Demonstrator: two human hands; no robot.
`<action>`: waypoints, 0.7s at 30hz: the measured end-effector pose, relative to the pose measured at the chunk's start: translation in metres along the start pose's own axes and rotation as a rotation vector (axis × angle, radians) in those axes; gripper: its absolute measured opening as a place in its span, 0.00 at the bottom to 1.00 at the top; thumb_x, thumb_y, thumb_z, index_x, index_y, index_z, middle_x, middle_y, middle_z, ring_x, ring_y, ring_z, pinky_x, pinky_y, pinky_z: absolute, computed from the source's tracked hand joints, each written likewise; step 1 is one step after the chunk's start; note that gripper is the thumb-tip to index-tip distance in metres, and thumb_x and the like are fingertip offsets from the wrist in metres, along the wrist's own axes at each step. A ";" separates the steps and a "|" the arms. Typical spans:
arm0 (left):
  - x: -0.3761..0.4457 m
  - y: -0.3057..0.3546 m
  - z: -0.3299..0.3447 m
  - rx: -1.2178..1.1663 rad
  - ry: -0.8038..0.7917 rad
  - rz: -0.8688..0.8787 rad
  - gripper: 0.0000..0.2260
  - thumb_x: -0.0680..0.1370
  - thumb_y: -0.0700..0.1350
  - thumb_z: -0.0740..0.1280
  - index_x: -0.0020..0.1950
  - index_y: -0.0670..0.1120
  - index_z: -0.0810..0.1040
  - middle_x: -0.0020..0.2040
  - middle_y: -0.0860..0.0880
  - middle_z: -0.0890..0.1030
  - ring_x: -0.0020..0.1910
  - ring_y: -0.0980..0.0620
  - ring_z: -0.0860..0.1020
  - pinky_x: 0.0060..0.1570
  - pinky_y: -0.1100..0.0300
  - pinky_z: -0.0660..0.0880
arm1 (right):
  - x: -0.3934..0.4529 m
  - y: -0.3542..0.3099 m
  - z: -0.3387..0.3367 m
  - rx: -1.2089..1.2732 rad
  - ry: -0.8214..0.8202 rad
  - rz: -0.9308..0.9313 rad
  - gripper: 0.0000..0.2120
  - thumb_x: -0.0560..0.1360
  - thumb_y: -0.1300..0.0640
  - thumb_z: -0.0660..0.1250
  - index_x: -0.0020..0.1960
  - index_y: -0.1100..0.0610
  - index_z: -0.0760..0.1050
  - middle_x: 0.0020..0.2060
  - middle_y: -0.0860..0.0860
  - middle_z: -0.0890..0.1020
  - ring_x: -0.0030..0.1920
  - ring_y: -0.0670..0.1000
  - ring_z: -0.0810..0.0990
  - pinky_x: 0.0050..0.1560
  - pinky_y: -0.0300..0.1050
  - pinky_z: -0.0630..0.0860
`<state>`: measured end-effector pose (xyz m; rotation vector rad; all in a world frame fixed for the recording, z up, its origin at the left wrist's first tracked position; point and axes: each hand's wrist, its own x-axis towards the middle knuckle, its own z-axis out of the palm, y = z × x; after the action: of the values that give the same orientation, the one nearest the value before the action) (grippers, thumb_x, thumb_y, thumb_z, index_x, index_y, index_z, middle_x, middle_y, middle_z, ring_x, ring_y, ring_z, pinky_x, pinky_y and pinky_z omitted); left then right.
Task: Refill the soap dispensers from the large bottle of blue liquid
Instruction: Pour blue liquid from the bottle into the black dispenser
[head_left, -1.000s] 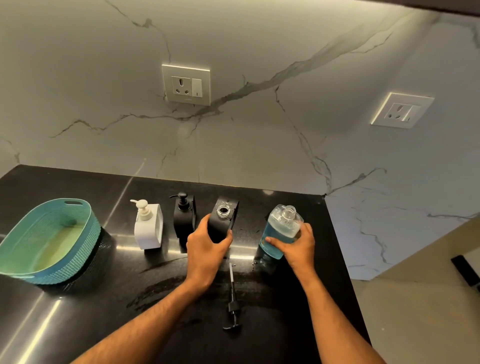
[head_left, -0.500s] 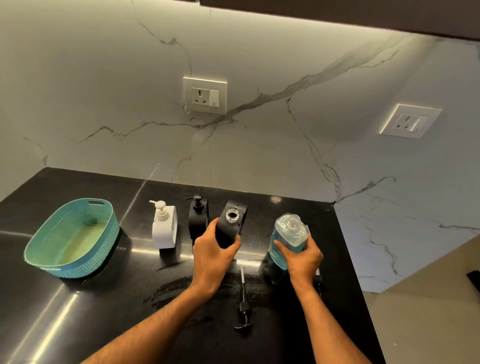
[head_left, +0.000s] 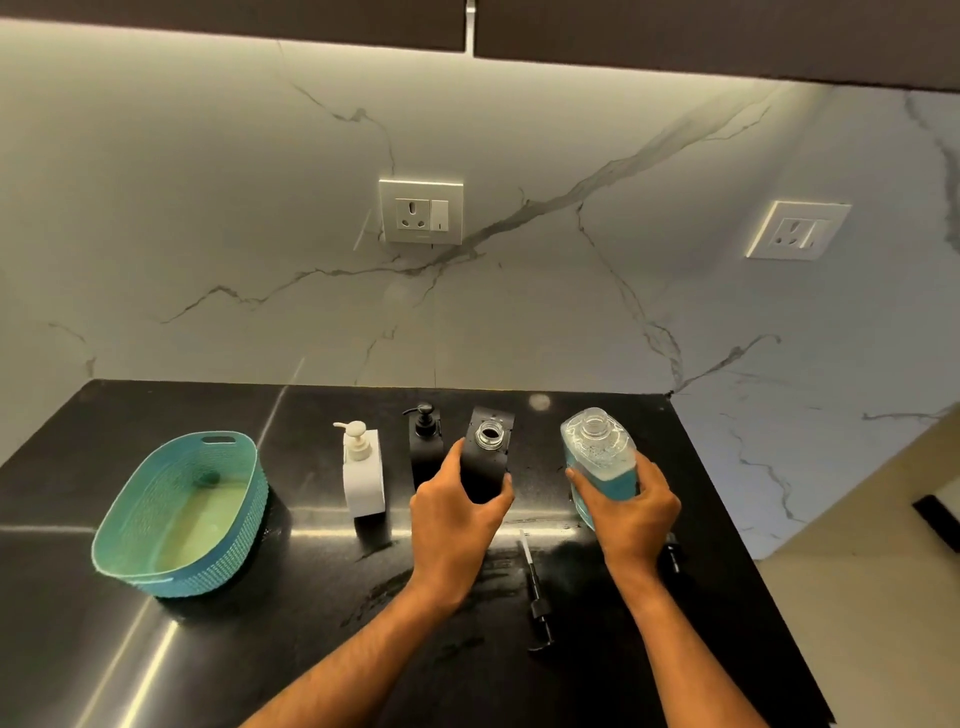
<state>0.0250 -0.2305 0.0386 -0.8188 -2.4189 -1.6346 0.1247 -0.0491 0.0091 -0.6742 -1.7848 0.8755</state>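
Observation:
My left hand (head_left: 457, 525) grips an open black dispenser (head_left: 491, 441) on the black counter; its neck has no pump. The pump (head_left: 535, 592) lies flat on the counter in front of it. In my right hand (head_left: 631, 512) is the clear bottle of blue liquid (head_left: 597, 457), uncapped and upright, to the right of the open dispenser. A second black dispenser (head_left: 425, 441) with its pump on stands just left of my left hand. Left of that stands a white dispenser (head_left: 362, 478) with a cream pump.
A teal plastic basket (head_left: 156, 566) sits at the left of the counter (head_left: 156, 665). A small dark cap (head_left: 674, 556) lies behind my right wrist. The counter's right edge drops to the floor close to the bottle. Wet smears mark the counter near my left wrist.
The view has tilted up and shifted, so everything sits lower and further right. Both hands keep their grips. The bottle has come a little more upright.

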 end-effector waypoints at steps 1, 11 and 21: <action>-0.001 0.000 -0.002 0.008 0.002 0.002 0.24 0.74 0.58 0.74 0.67 0.52 0.76 0.50 0.61 0.84 0.49 0.63 0.83 0.49 0.69 0.80 | -0.001 -0.008 0.000 -0.013 0.007 -0.031 0.29 0.63 0.46 0.83 0.61 0.44 0.78 0.51 0.31 0.78 0.53 0.40 0.81 0.44 0.27 0.77; -0.011 0.006 -0.028 0.023 0.007 -0.017 0.25 0.75 0.57 0.74 0.69 0.49 0.76 0.51 0.57 0.85 0.47 0.60 0.83 0.47 0.64 0.82 | -0.016 -0.063 0.001 -0.179 -0.039 -0.265 0.26 0.69 0.42 0.77 0.63 0.50 0.78 0.52 0.28 0.73 0.51 0.36 0.77 0.47 0.25 0.73; -0.018 0.007 -0.041 0.013 -0.054 0.027 0.30 0.73 0.53 0.77 0.72 0.49 0.73 0.53 0.54 0.85 0.49 0.58 0.83 0.48 0.69 0.80 | -0.024 -0.077 0.005 -0.401 -0.084 -0.356 0.31 0.66 0.49 0.81 0.63 0.62 0.79 0.50 0.56 0.82 0.50 0.50 0.79 0.41 0.42 0.80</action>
<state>0.0355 -0.2711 0.0546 -0.9012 -2.4405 -1.6058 0.1243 -0.1140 0.0576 -0.5477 -2.0980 0.3118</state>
